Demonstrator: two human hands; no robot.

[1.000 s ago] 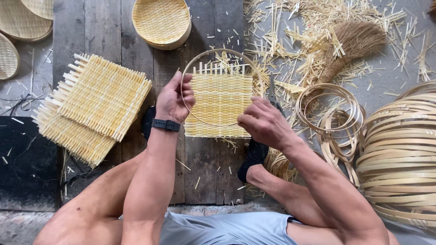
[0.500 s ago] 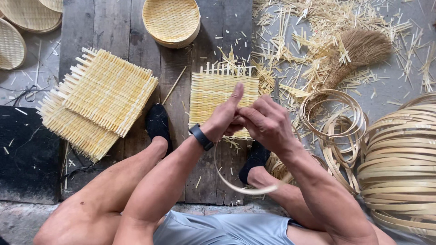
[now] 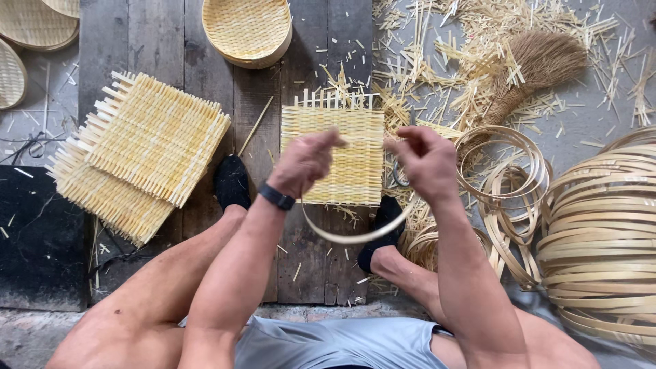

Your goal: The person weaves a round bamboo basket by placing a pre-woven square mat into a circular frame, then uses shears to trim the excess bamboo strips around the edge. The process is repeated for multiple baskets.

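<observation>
Largest in view, a stack of big bamboo hoops [image 3: 601,232] sits off the right edge of the dark wooden boards [image 3: 164,41] that carry the work, with looser, smaller rings [image 3: 502,160] between that stack and the person's right foot. On the boards' left half lie two square woven mats [image 3: 147,147], overlapped and turned at a slant; a round woven tray [image 3: 247,29] rests at the far edge, and a straw brush [image 3: 533,68] lies among cuttings on the grey ground to the far right. Near the boards' middle, between the two black-socked feet, a smaller woven square [image 3: 338,154] lies flat, its loose stake ends pointing to the far edge. Above it both hands are raised, each pinching one end of a thin bamboo strip [image 3: 355,236]. The strip sags from the grips in a shallow bow toward the person, its lowest part hanging over the near edge of the square; its long axis runs left to right, across the square's stakes. The left hand [image 3: 304,160], with a dark band at the wrist, has its grip closed on the left end; the right hand [image 3: 427,164] is clenched on the right end. Both hands sit about equally close to the square, which lies directly beneath and just beyond them.
</observation>
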